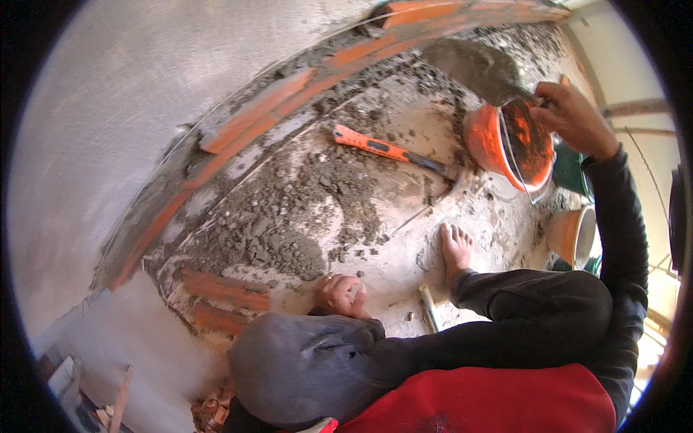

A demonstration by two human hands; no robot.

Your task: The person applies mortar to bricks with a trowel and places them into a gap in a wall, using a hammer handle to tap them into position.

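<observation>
My right hand (574, 119) is closed around the handle of a trowel (473, 70), up at the right. The trowel's wide blade is grey with mortar and points left, above the rim of an orange bucket (485, 141). That bucket has a wire handle and a smeared inside. Low in the middle, my left hand (342, 294) is curled beside my bent knee, close to a heap of wet mortar (278, 245). Whatever its fingers may hold is hidden. Between the hands lies a hammer (386, 149) with an orange and black handle.
A low course of orange bricks (253, 115) curves along the grey wall (144, 86), with a string beside it. Loose bricks (225, 289) lie at lower left. Green (570, 169) and pale (574, 234) buckets stand at right. My bare foot (456, 249) rests near a short pale tube (430, 309).
</observation>
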